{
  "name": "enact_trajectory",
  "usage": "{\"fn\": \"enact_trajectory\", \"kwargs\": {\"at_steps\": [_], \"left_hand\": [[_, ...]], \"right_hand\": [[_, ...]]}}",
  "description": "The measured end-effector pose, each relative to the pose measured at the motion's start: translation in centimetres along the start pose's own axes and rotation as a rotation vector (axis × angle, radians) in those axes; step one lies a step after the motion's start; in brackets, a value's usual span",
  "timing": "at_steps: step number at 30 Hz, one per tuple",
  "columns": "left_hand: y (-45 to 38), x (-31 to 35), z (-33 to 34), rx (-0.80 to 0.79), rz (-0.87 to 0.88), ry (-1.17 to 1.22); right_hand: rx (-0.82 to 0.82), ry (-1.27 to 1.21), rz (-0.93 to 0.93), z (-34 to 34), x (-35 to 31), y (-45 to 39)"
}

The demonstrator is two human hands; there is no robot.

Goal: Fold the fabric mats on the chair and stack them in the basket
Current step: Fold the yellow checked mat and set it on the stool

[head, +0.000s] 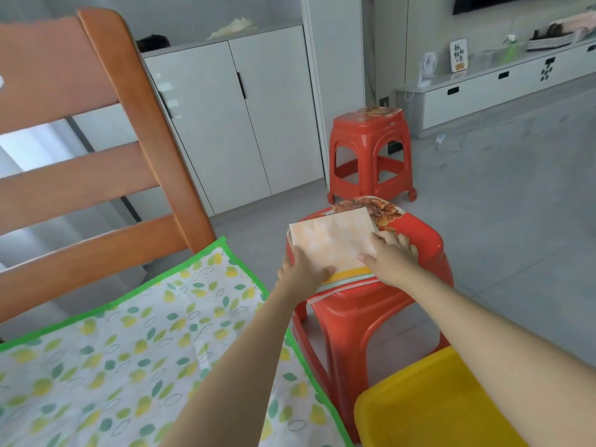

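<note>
Right now the work sits at the folding stage: a peach-coloured folded mat [332, 240] lies on the seat of the nearer red stool [419, 250], on top of what looks like one or two other folded layers whose yellow and pale green edges show at its near side. The left hand [303, 269] rests on the mat's near left corner, thumb on top and fingers wrapped over the edge, so it seems to grip that corner. The right hand [392, 256] lies on the right side with fingers spread fairly flat, pressing rather than pinching. The yellow basket [429, 404] stands just beside the stool, at the lower right, and what shows of it holds no mat. A leaf-print mat with a green border [129, 350] is spread unfolded on the wooden chair [96, 175]. Next, I judge, the folded pile must be lifted level with both hands and lowered into the basket without slipping apart; the leaf-print mat then needs folding.
</note>
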State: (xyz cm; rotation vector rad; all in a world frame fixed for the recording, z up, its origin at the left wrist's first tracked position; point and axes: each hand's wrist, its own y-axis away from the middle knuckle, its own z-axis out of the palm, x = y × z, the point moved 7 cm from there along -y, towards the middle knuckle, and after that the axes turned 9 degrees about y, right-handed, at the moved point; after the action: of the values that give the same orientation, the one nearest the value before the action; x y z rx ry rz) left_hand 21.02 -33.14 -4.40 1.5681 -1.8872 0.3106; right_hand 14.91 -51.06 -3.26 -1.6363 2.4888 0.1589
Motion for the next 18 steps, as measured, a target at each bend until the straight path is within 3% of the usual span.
{"fn": "enact_trajectory", "kwargs": {"at_steps": [5,9,18], "left_hand": [[3.0,0.9,-1.4,0.067,0.127,0.119],[6.7,1.3,-3.1,0.111,0.213,0.085],[17.9,-2.0,-8.0,0.183,0.263,0.244]], "right_hand": [[0.132,0.024,-0.033,-2.2,-0.6,2.1],[0.256,0.020,-0.105,-4.2,-2.0,5.6],[0.279,-0.303,-0.388,-5.6,-9.0,16.2]]}}
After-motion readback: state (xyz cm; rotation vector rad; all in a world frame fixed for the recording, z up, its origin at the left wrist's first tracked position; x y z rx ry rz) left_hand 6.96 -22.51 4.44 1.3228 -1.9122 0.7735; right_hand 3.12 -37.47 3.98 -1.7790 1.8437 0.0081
